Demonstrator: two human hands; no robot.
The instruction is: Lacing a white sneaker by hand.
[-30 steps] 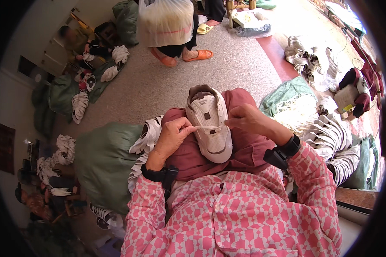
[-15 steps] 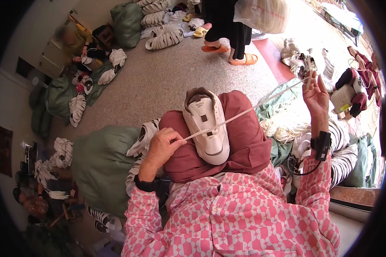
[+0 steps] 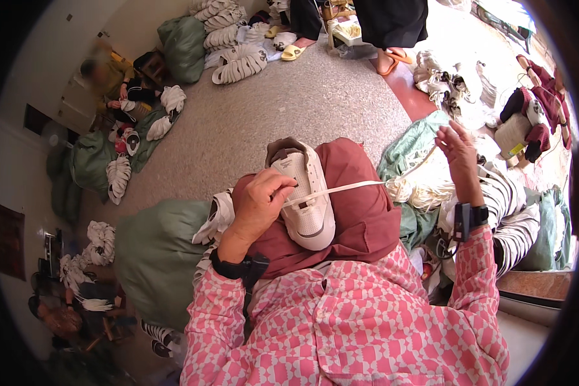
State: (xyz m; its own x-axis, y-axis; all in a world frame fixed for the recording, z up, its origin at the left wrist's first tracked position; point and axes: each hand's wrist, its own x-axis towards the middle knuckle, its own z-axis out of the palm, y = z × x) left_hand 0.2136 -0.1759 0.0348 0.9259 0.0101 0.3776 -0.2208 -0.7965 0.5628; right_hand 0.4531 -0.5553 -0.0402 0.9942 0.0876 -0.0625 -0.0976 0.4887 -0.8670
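A white shoe (image 3: 312, 222) with a grey-brown collar rests on my lap, its toe toward me. A flat white shoelace (image 3: 344, 188) runs across its front and off to the right, bending beyond my knee. At the shoe's left side, my left hand (image 3: 258, 201) is closed in a pinch on the left part of the lace. My right hand (image 3: 458, 149) is raised off to the right, fingers apart and slightly curled. The lace's far end comes close to its fingertips; whether they touch is too small to tell.
A heap of white laces (image 3: 428, 192) lies on green sacking (image 3: 412, 145) at my right, beside stacked shoes (image 3: 518, 235). A full green sack (image 3: 157, 257) stands at my left. A person in black with orange sandals (image 3: 387, 62) stands ahead; another sits far left (image 3: 112, 80).
My right hand has come down and nearer, and the lace has slackened. My left hand has moved up and right against the shoe. The person in orange sandals has stepped right.
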